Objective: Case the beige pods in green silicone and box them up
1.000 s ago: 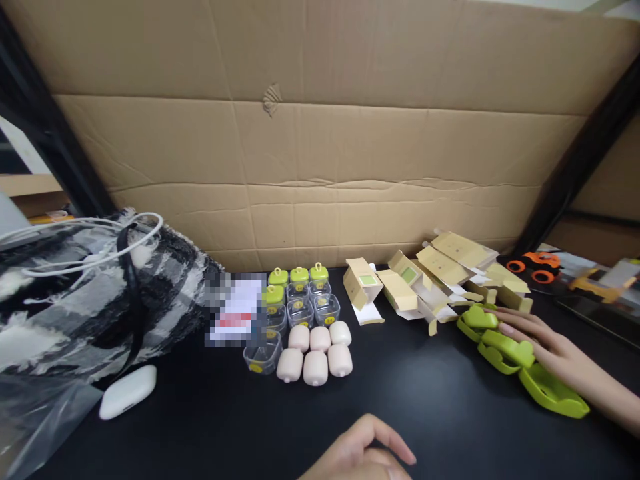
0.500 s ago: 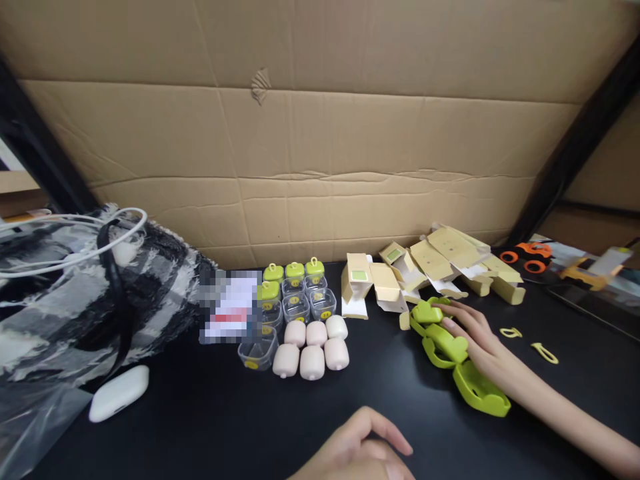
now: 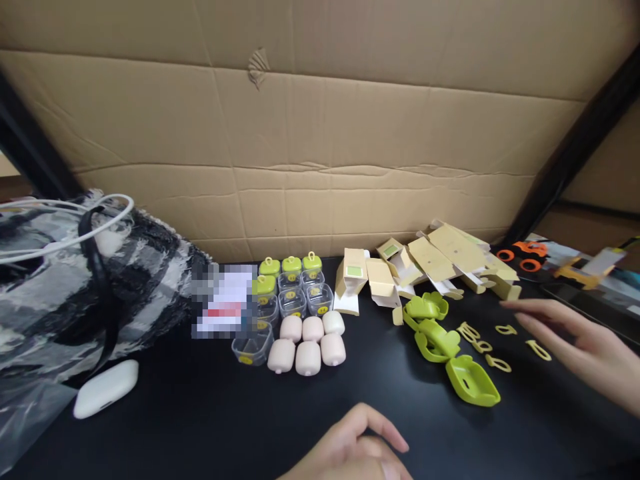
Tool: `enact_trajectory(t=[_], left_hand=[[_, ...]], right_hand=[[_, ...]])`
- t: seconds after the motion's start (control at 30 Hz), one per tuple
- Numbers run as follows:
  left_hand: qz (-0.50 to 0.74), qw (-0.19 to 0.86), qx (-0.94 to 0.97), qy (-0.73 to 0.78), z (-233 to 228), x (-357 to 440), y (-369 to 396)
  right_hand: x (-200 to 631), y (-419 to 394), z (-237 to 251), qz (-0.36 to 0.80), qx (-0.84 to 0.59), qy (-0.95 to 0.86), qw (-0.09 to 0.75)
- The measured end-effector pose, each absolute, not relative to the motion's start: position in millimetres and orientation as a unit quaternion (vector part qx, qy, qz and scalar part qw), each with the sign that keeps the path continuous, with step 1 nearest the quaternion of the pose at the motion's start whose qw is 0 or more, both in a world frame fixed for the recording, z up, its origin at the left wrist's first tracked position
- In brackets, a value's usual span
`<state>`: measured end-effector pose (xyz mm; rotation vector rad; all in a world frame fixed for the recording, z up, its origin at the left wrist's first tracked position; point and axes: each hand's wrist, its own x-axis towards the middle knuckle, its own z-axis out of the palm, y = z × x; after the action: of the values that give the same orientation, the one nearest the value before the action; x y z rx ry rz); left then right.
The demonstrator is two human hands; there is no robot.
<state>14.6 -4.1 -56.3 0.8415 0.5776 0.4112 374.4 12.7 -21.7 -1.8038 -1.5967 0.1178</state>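
Observation:
My right hand (image 3: 575, 340) hovers at the right with fingers stretched out and nothing in them. Just left of it lie several small pale-yellow loops (image 3: 499, 363) on the black tabletop (image 3: 200, 420). Farther left, bright green wavy-rimmed shells lie in a slanting row: a far shell (image 3: 427, 307), a middle shell (image 3: 439, 341) and a near shell (image 3: 473, 381) with a slot in its base. At the bottom centre, my left hand (image 3: 350, 447) rests with its fingers loosely bent and apart, holding nothing I can see; part of it is cut off by the frame.
Pale pink and white rounded blocks (image 3: 308, 359) stand in two rows. Behind them are clear cups (image 3: 293, 303) with yellow stickers and green looped lids (image 3: 291, 265). Opened cardboard boxes (image 3: 433, 257) lie at the back. A white case (image 3: 107, 389) and checked cloth (image 3: 150, 280) are left.
My right hand has left the green shells and moved right, uncovering several yellow loops. My left hand stays almost in place. The view has shifted slightly.

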Motion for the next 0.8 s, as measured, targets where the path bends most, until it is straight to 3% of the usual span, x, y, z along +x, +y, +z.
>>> enact_trajectory(t=[0.43, 0.8], left_hand=[[0.197, 0.852, 0.405, 0.267, -59, 14, -4], [0.194, 0.853, 0.418, 0.247, -57, 12, -6]], right_hand=[[396, 11, -38, 0.101, -0.712, -0.623, 0.307], [374, 3, -26, 0.102, -0.717, -0.551, 0.415]])
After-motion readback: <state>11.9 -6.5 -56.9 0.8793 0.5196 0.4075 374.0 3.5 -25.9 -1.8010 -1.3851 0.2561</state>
